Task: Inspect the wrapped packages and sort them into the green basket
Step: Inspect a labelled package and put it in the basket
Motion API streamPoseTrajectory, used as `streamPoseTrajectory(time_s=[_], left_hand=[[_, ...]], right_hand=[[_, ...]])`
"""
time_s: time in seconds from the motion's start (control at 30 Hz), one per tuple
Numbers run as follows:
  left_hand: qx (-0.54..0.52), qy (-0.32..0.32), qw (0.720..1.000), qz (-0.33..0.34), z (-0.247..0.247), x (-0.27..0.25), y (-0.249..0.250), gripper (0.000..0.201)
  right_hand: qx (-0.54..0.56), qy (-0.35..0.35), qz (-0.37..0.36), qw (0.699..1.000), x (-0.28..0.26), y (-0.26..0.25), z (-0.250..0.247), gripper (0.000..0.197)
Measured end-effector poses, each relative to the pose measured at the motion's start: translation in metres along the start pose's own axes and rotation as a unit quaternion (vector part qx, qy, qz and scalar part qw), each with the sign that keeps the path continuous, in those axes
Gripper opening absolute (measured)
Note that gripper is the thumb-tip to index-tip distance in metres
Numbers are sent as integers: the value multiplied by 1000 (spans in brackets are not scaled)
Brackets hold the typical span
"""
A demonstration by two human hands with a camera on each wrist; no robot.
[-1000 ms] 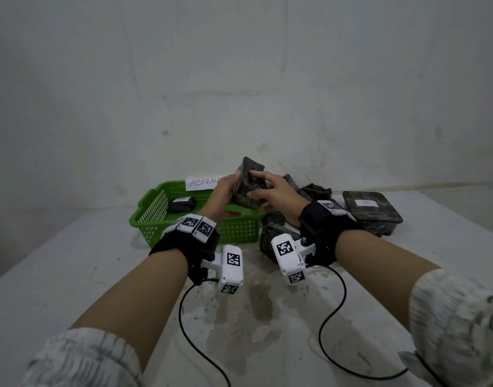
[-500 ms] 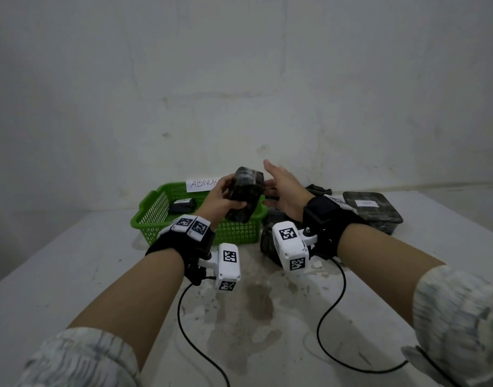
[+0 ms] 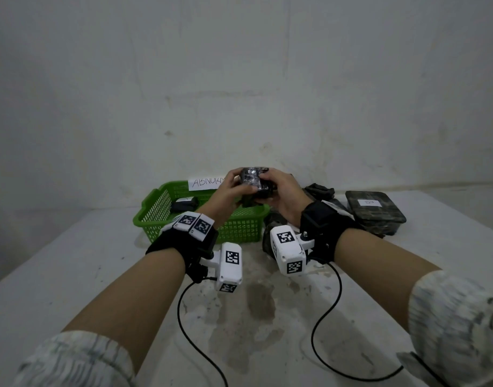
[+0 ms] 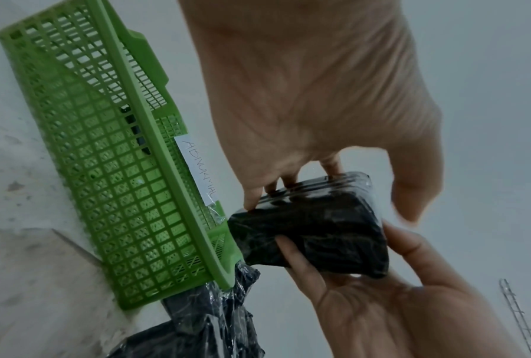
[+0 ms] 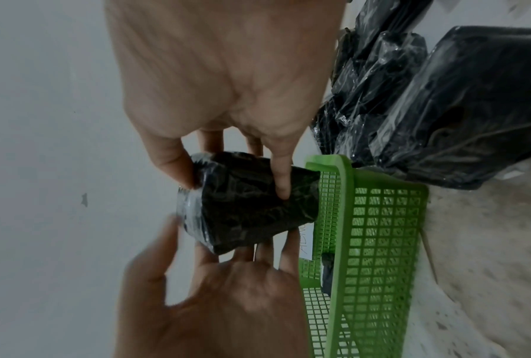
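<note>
- Package (image 3: 252,182) is back in a two-handed hold now: left hand (image 3: 225,192) has fingers on its far and top side with the thumb across the front, right hand (image 3: 281,195) cups it from the right with fingers curled under and round it. Both grips are closed on that one package.
- It's up in the air just above the near right corner of the green basket (image 3: 156,210), not inside yet.
- Versus half a second ago: the right hand was flat and off the package then, with only the left holding it. Now the right has come back on. A second ago both hands held it at a different tilt, so it's getting turned over between them.
- My read: still the checking step, no drop yet.
- Basket already has one dark package (image 3: 184,203) in it, and a paper label (image 3: 205,183) on the far rim.
- More wrapped packages (image 3: 375,212) sit on the worktop (image 3: 72,275) to the right, so plenty left to sort.
</note>
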State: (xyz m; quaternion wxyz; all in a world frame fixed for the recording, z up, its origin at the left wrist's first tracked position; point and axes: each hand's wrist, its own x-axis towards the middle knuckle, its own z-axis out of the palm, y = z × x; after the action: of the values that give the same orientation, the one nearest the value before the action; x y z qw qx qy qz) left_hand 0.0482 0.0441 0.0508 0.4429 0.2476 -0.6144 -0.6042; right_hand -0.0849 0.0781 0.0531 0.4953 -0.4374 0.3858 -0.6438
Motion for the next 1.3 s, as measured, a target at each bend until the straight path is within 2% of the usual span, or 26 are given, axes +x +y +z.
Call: streamPoseTrajectory(time_s=[0.07,0.1,0.23,0.57,0.67,0.73,0.83,0.97,1.13,1.23,1.3], left_hand=[[-10,14,1000,-8,0,0,2,16],[-7,24,1000,-9,-1,1,1,11],[3,42,999,4,-4,3,-1,14],[44,43,998,23,-6,0,-2,16],[33,46,998,16,-7,0,-1,15],[26,48,998,11,-8,0,-2,15],[22,45,999,8,-10,-2,-1,17],[37,36,998,-19,-15,-9,4,32],[79,31,993,-82,-19,-14,9,50],[97,19,992,-84,-18,-16,10,53],[88,24,992,-83,-17,-16,10,50]], right_hand=[[-14,-6,-6,1000,-1,0,1,22],[-14,-12,-6,1000,-2,0,1,24],[-10,-55,4,998,-2,0,-1,29],[-26,-78,8,997,-4,3,3,34],[-34,-88,10,995,-4,4,4,42],[-52,-79,6,995,-4,4,6,45],[-79,-60,-2,995,-2,2,10,40],[-105,17,-8,994,5,-1,11,36],[-237,48,-24,970,12,-12,13,41],[-340,33,-48,939,14,-16,18,57],[-366,13,-40,930,17,-15,19,61]])
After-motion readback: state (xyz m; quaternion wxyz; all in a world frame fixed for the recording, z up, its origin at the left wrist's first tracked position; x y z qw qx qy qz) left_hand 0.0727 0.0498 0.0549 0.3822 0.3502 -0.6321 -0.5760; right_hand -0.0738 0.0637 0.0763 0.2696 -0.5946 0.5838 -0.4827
